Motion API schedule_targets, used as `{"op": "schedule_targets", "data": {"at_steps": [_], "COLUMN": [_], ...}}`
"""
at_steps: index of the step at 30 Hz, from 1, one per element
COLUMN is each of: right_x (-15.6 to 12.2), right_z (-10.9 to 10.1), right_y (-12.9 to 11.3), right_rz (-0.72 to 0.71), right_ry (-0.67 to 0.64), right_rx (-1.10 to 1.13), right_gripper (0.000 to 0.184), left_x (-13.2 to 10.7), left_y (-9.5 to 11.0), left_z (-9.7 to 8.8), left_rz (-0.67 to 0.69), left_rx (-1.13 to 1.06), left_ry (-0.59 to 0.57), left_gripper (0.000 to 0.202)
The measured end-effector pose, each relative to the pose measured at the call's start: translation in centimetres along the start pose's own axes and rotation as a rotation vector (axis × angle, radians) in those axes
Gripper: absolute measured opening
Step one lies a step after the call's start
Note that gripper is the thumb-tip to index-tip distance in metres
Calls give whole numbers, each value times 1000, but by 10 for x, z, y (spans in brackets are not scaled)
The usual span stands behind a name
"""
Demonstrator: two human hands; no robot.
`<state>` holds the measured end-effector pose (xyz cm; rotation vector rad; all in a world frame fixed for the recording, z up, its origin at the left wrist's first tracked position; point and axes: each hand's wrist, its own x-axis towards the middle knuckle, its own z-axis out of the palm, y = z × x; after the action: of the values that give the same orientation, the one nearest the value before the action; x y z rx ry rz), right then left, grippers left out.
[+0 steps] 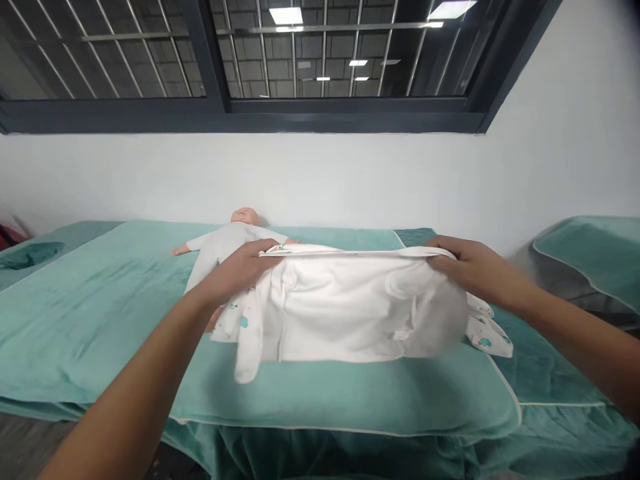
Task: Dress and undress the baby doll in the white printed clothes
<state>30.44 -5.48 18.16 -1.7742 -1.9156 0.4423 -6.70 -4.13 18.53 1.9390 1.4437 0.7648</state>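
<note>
A white baby garment [350, 307] with small teal prints on its sleeves is stretched sideways between my hands, above the bed. My left hand [250, 263] pinches its upper left corner. The upper right corner is gripped by my right hand [463, 260]. One sleeve dangles below my left hand, and printed fabric hangs past the right side. Behind my left hand a baby doll [220, 243] in a white outfit lies on its back; my left hand and the garment hide part of its body.
A teal plush cover [100, 313] with pale piping lies over the bed. At the right is a raised teal cushion or folded cover [595, 257]. A white wall [350, 180] and a dark-framed barred window [350, 113] stand behind. Something red [10, 237] shows at the far left.
</note>
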Motion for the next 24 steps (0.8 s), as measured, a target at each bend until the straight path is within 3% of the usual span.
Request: {"op": "schedule_targets", "data": {"at_steps": [4,6,8,11,13,16,19,24], "right_x": [32,52,67,70,61,44,43,71], "right_z": [14,31,55,105,144,199,233,241], "right_y": [16,25,27,17,5,-9,-9,8], "right_rz": [-22,-45,-21,-18,-129,-322,-178,51], "right_ry": [-131,-182,-143,3,86,28,16,103], "right_rx": [-130,-241,-357,-507,-499,-265,-139,-144], "right_gripper": [22,23,27,34,42,49,43,50], "left_x": [23,40,54,63,61,54,57,81], "left_y": [-27,-39,-48,-55,-57,-66,-81,-101], "left_z": [4,14,31,69,102,150,180,187], "left_rz": [-108,-136,-209,-246,-160,56,9,-178], "left_rx": [284,487,700,787,819,684,572,595], "left_ry": [2,-21,7,125,254,179,110,242], "left_gripper": [38,31,27,38,47,48,36,43]}}
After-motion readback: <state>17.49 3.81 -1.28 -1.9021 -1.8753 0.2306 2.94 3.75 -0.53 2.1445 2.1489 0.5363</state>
